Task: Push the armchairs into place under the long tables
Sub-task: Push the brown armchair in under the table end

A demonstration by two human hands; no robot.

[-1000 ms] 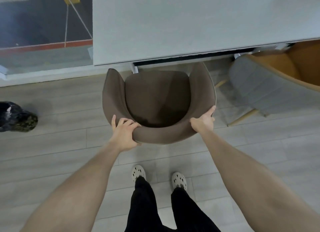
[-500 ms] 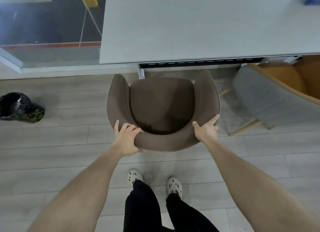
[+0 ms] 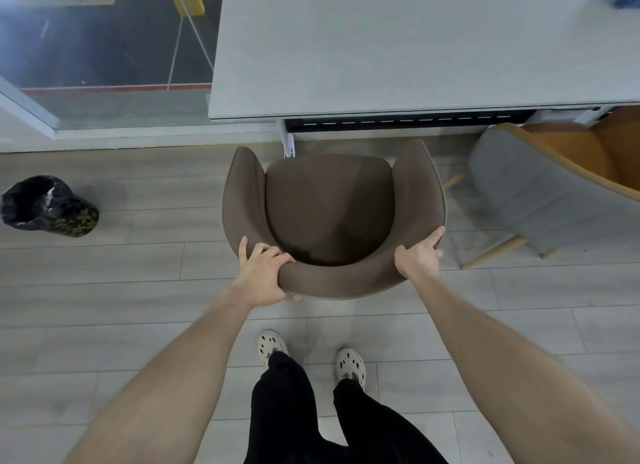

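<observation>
Two hands I count, left hand (image 3: 264, 277) and right hand (image 3: 419, 257), both clamped on one brown armchair (image 3: 329, 217), rounded and plush, standing just short of one long grey table (image 3: 415, 48); one grey-orange armchair (image 3: 540, 190) right

A brown upholstered armchair (image 3: 329, 214) stands upright between both hands — its curved back nearest them, arm tips just short of the grey bench (image 3: 398, 48) edge beyond.

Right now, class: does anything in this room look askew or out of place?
Yes. The grey and orange armchair on the right sits at an angle to the long table, while the brown armchair, gripped by both hands, faces it squarely but is not yet tucked under.
</observation>
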